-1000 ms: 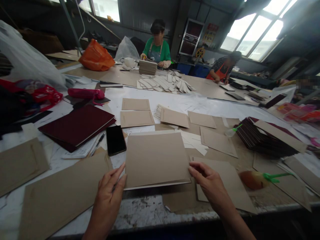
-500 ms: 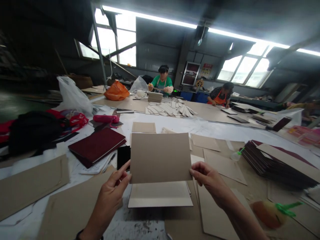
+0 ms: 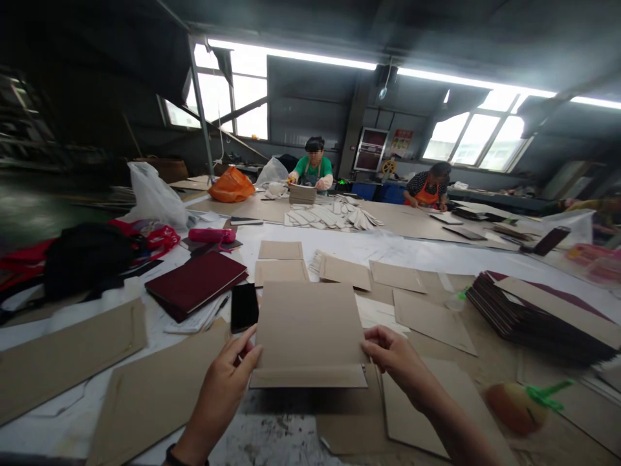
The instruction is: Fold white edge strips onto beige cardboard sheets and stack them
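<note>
Between my two hands is a grey-brown cardboard sheet (image 3: 308,323). My left hand (image 3: 227,382) pinches its left edge, thumb and fingers closed near the lower corner. At the opposite edge, my right hand (image 3: 400,366) grips it the same way. Under the sheet's near edge a pale strip of another board (image 3: 310,377) shows, with a dark front edge; the sheet covers most of it. Whether the two touch, I cannot tell. A black phone (image 3: 244,308) lies just beyond my left hand. Loose cardboard pieces (image 3: 344,272) lie past the sheet.
Maroon folders (image 3: 196,281) lie at left; a tall stack of maroon covers (image 3: 538,320) stands at right. Near my right forearm is a round orange-brown object (image 3: 514,408) with a green tie. Across the table, a person in green (image 3: 314,169) and one in an orange apron (image 3: 427,188) work.
Both hands have lowered the cardboard sheet toward me and tilted it flatter, so less of the pale board beneath shows. The phone and the pieces behind are now more exposed.
</note>
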The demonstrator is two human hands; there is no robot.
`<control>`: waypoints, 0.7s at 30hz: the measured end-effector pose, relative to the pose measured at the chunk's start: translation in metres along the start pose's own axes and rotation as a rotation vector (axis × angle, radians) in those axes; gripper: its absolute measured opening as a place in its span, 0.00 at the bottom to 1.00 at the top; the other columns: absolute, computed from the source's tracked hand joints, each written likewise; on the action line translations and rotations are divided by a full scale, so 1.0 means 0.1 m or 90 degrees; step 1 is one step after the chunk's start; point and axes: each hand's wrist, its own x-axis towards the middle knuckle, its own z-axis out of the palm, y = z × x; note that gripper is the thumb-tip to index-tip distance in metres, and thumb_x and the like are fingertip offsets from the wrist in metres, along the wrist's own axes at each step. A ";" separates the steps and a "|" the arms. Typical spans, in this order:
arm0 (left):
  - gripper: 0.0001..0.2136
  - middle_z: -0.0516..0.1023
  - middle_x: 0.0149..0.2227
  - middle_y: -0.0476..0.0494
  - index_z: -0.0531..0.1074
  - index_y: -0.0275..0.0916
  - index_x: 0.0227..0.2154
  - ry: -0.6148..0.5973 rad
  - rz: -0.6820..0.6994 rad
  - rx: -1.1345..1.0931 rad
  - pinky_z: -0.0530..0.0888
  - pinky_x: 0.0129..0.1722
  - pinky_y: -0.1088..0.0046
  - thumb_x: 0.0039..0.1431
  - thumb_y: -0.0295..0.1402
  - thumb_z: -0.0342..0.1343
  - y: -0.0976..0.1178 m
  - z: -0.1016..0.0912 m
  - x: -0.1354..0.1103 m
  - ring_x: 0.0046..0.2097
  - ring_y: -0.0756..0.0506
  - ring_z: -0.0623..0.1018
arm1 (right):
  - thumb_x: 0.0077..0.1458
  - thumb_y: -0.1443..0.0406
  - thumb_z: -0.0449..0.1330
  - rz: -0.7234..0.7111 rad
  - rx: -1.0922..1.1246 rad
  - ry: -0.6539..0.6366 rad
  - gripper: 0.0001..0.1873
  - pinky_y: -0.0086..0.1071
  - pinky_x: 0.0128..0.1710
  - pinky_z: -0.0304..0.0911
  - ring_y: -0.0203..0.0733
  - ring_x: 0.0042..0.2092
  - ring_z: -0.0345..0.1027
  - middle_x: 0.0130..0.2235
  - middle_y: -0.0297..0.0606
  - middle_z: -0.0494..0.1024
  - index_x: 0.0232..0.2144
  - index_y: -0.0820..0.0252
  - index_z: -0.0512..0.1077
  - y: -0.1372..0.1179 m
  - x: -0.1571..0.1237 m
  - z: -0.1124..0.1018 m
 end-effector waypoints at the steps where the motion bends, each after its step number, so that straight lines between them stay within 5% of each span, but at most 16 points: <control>1: 0.26 0.71 0.30 0.47 0.70 0.36 0.43 -0.012 -0.009 0.023 0.68 0.38 0.71 0.44 0.48 0.52 -0.03 0.02 -0.02 0.34 0.46 0.70 | 0.43 0.60 0.55 0.014 -0.022 -0.001 0.11 0.26 0.20 0.50 0.31 0.22 0.55 0.21 0.28 0.64 0.28 0.62 0.66 0.07 0.00 0.03; 9: 0.23 0.71 0.27 0.45 0.72 0.35 0.38 -0.054 -0.029 0.114 0.69 0.37 0.66 0.42 0.46 0.50 -0.23 0.10 0.00 0.33 0.43 0.71 | 0.42 0.63 0.52 0.034 -0.244 0.054 0.11 0.30 0.27 0.55 0.37 0.26 0.62 0.22 0.32 0.67 0.30 0.62 0.66 0.44 0.05 0.20; 17: 0.24 0.68 0.27 0.45 0.73 0.36 0.35 -0.016 -0.047 0.132 0.69 0.36 0.65 0.39 0.49 0.51 -0.33 0.11 0.03 0.31 0.44 0.70 | 0.46 0.62 0.50 0.029 -0.360 0.049 0.09 0.30 0.29 0.56 0.39 0.28 0.64 0.24 0.34 0.70 0.30 0.60 0.67 0.36 0.05 0.23; 21: 0.26 0.69 0.27 0.47 0.68 0.37 0.40 -0.032 -0.132 0.051 0.69 0.33 0.67 0.41 0.50 0.52 -0.44 0.13 0.00 0.30 0.45 0.71 | 0.47 0.59 0.51 0.055 -0.416 0.098 0.09 0.31 0.29 0.56 0.40 0.28 0.65 0.25 0.36 0.72 0.26 0.58 0.65 0.37 -0.04 0.21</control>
